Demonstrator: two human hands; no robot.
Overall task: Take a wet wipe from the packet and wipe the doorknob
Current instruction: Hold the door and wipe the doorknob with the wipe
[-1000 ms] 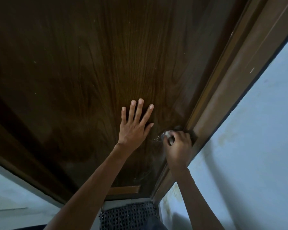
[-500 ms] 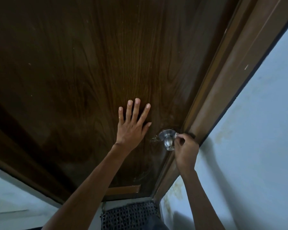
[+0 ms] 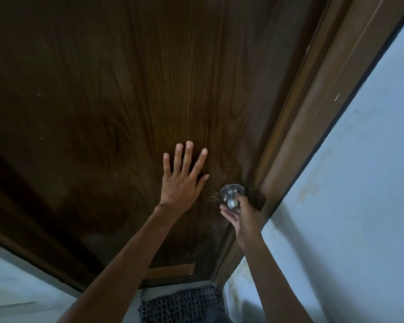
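A round silver doorknob (image 3: 231, 195) sticks out of the dark brown wooden door (image 3: 126, 89) close to its right edge. My right hand (image 3: 245, 217) cups the knob from below and from the right, fingers curled against it and thumb stretched under it. Only a small pale scrap of the wet wipe (image 3: 224, 200) shows at the knob's lower left; the rest is hidden in my fingers. My left hand (image 3: 182, 185) lies flat on the door just left of the knob, fingers spread, holding nothing. The packet is not in view.
The brown door frame (image 3: 313, 113) runs right beside the knob, with a pale blue wall (image 3: 359, 206) to its right. A thin metal loop (image 3: 212, 198) hangs left of the knob. A dark perforated mat (image 3: 180, 304) lies at the door's foot.
My right hand has slid from covering the knob's top to its right side and then underneath, baring the silver knob. My left hand stays flat on the door.
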